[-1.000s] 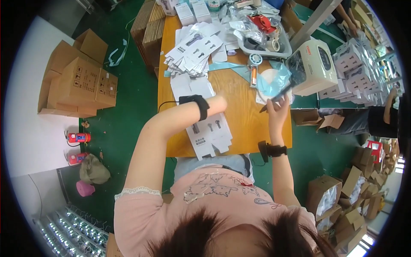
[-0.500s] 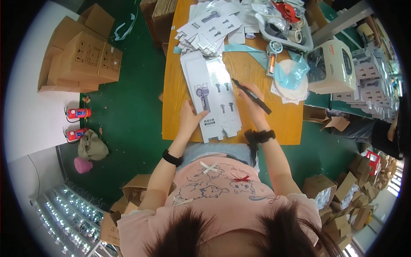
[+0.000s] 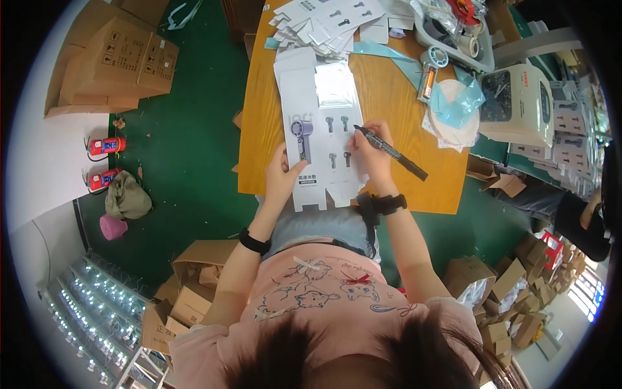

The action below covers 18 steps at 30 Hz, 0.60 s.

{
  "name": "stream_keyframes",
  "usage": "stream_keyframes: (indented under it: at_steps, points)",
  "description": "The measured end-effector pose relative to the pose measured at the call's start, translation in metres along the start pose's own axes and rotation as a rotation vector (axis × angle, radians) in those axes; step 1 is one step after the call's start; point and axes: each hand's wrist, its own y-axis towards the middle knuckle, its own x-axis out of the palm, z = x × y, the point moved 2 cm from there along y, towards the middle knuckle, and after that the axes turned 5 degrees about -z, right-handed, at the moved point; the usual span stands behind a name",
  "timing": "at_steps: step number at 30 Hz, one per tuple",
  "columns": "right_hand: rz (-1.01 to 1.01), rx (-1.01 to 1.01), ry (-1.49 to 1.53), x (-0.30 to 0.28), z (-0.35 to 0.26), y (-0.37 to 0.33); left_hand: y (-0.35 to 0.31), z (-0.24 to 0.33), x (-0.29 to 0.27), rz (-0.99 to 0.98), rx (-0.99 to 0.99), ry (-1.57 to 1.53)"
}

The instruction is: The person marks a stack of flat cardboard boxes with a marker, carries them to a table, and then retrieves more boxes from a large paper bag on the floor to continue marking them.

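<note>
A flattened white carton (image 3: 316, 170), printed with a purple handheld fan and several small grey fans, lies near the table's front edge. My left hand (image 3: 284, 170) is closed on its left edge, thumb on top and the other fingers mostly hidden beneath. In my right hand (image 3: 372, 163) is a black marker (image 3: 403, 163), slanting down to the right with its far end beyond my fingers. That hand rests at the carton's right edge. At the carton's far end is a shiny, glare-lit panel (image 3: 336, 87).
Beyond the carton lies a pile of similar flat cartons (image 3: 337, 23). Right of it are a handheld fan (image 3: 430, 74), light blue film (image 3: 463, 104), a cream-coloured machine (image 3: 515, 104) and a grey bin (image 3: 424, 29). Brown boxes (image 3: 123, 58) and red fire extinguishers (image 3: 107, 146) stand left.
The carton now lies straighter in front of me. My right hand has moved left to its edge with the marker. The whole view has shifted slightly.
</note>
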Motion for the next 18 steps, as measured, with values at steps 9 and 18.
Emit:
stream_keyframes:
  at_steps: [9, 18]
  points:
    - [0.126, -0.139, -0.036, 0.006, 0.011, 0.002, -0.002, -0.004, 0.005, 0.019, 0.005, -0.127]
    - [0.329, -0.087, -0.126, 0.017, 0.011, -0.007, 0.0, -0.012, 0.001, -0.101, -0.044, 0.01]
